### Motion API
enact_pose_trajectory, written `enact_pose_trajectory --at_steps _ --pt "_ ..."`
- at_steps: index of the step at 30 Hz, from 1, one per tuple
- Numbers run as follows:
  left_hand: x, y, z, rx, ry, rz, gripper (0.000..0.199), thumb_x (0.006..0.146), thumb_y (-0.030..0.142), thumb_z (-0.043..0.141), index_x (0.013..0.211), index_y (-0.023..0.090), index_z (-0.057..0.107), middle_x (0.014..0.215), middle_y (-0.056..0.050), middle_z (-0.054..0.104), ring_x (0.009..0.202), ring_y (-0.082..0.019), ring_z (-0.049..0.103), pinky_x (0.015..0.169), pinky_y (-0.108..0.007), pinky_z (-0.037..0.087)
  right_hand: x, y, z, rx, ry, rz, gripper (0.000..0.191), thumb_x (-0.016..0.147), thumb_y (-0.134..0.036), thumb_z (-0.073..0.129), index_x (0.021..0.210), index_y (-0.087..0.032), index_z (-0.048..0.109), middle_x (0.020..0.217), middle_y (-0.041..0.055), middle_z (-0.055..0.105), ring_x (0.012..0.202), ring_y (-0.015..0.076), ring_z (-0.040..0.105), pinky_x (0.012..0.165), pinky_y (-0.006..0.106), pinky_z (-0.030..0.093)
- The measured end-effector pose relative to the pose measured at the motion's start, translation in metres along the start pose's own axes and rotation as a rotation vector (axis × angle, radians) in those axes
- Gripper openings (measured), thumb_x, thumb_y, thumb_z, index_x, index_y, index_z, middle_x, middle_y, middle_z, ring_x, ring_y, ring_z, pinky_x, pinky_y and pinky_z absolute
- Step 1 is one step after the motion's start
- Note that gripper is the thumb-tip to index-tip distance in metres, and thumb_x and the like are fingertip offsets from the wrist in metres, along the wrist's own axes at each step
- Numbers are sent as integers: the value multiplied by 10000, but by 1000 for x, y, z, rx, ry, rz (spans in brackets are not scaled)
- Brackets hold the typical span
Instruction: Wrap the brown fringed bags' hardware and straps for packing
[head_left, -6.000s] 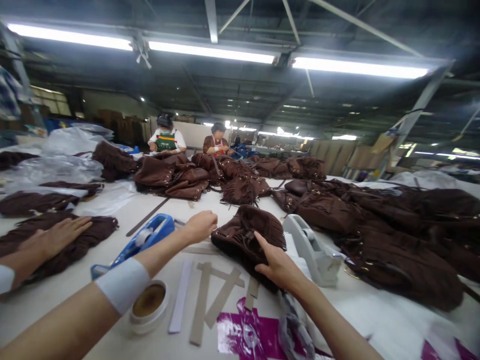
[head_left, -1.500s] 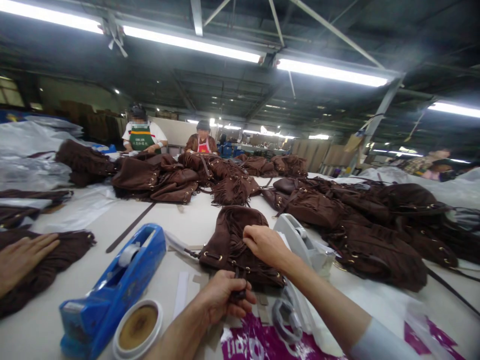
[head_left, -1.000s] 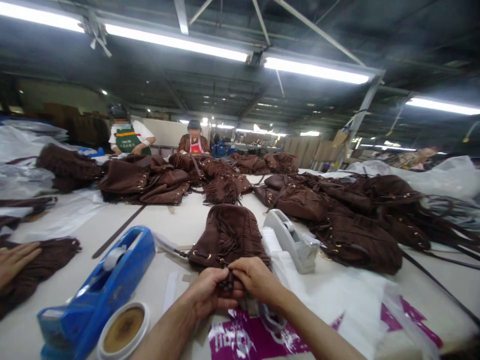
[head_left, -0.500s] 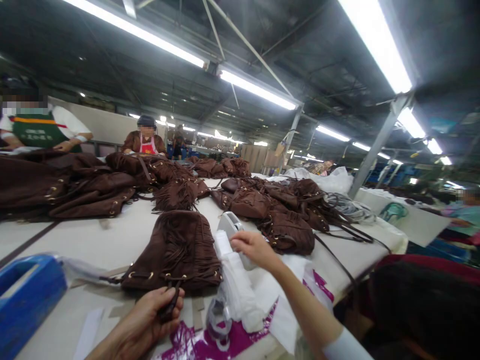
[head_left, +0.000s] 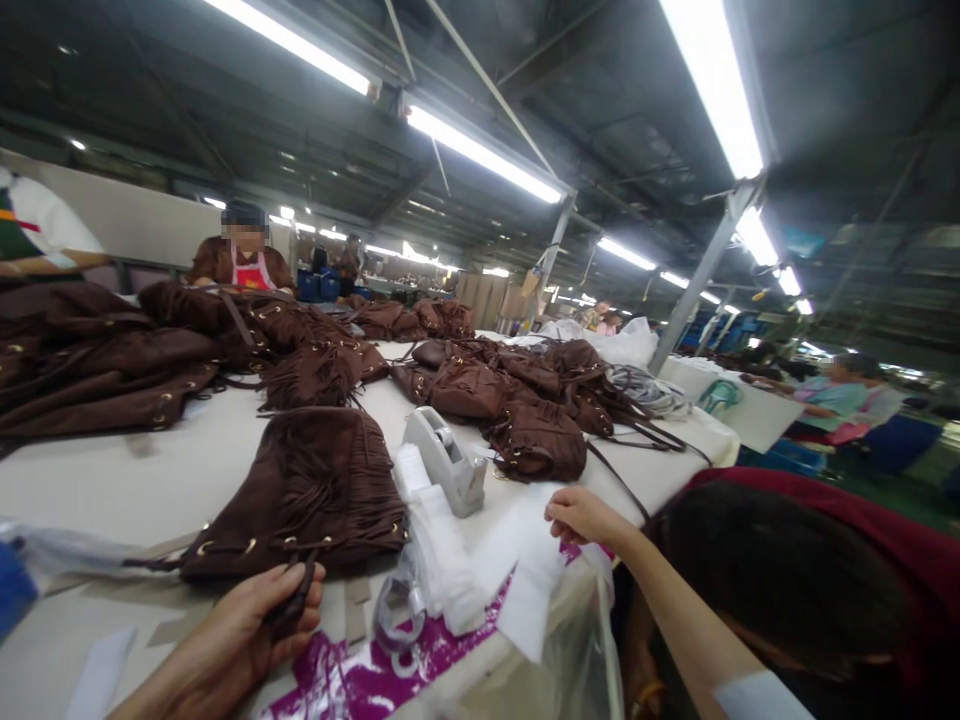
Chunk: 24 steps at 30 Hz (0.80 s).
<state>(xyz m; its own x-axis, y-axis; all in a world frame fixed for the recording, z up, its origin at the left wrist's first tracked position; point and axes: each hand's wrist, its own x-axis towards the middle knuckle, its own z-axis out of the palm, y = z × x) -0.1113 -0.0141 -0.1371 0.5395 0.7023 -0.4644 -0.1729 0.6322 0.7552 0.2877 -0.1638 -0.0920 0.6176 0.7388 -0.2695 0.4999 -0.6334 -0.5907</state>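
A dark brown fringed drawstring bag (head_left: 307, 490) lies on the table with its gold-eyeleted opening towards me. My left hand (head_left: 255, 620) is closed round the bag's dark drawstring (head_left: 298, 595) just below that edge. My right hand (head_left: 589, 515) is pinched closed over the table's right side, beyond the white sheets (head_left: 534, 590); what its fingers hold, if anything, is too small to make out. A grey tape dispenser (head_left: 450, 470) stands right of the bag. Beside it lies a stack of thin white wrapping (head_left: 442, 550), with a clear tape roll (head_left: 399, 612) in front.
More brown bags (head_left: 97, 360) are heaped at the left, and others (head_left: 540, 430) lie behind the dispenser. A person's dark-haired head (head_left: 787, 570) is bent low close to my right arm. A blue holder (head_left: 13, 590) is at the left edge. Another person (head_left: 244, 255) works across the table.
My right hand has moved right, away from the white wrapping beside the tape dispenser. My left hand keeps its grip on the drawstring. The view has turned rightward.
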Motion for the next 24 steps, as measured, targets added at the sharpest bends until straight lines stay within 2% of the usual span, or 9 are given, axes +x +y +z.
enact_pose_trajectory --at_steps 3,6,8,10,12,14,18,21,24 --pt "1 0 -1 15 1 3 179 743 158 746 895 127 658 693 -47 688 542 -154 672 501 -218 585 -6 13 -3 -61 25 -51 128 814 -118 535 718 -144 615 594 -19 633 484 87 569 446 182 362" --pt "1 -1 0 29 8 14 156 759 139 724 898 128 654 694 -48 688 537 -151 668 499 -220 590 -14 25 2 -142 66 -102 104 780 -157 570 702 -151 638 618 1 654 559 116 593 514 205 380" --pt "1 -1 1 34 23 25 135 771 122 707 893 134 650 704 -50 690 534 -149 665 486 -220 589 -18 31 11 -196 116 -125 82 765 -232 629 738 -158 649 678 13 670 636 141 607 570 224 386" --pt "-1 -2 3 42 41 35 114 786 108 690 888 134 648 700 -47 687 528 -144 660 469 -213 583 -19 36 23 -243 171 -131 160 717 -284 698 808 -162 649 744 21 675 702 163 605 608 238 376" --pt "-1 -2 5 51 50 40 93 803 102 675 889 125 650 686 -42 676 521 -135 653 461 -199 576 -18 40 33 -275 213 -124 246 679 -278 732 872 -163 632 774 19 665 721 169 593 613 241 358" --pt "0 -2 5 50 44 38 93 806 97 675 893 117 652 683 -38 669 517 -129 649 460 -191 572 -15 41 40 -293 233 -116 245 679 -251 723 881 -163 616 757 9 651 701 161 583 598 234 345" --pt "5 -2 1 25 20 25 144 766 98 717 887 133 646 686 -27 668 519 -137 652 461 -207 573 -15 42 38 -319 214 -144 101 690 -208 687 706 -175 592 678 -10 635 656 146 575 577 227 332" --pt "2 -1 1 9 -6 6 146 760 148 734 865 133 633 666 -24 654 515 -133 638 466 -211 560 -20 43 35 -333 183 -203 111 698 -176 636 605 -189 577 642 -1 647 662 164 589 590 244 336" --pt "-2 0 3 2 -37 3 151 779 209 727 852 128 623 653 -20 633 517 -122 617 474 -203 537 -20 46 34 -336 156 -255 139 729 -206 590 590 -203 592 645 22 674 674 198 612 617 274 358"
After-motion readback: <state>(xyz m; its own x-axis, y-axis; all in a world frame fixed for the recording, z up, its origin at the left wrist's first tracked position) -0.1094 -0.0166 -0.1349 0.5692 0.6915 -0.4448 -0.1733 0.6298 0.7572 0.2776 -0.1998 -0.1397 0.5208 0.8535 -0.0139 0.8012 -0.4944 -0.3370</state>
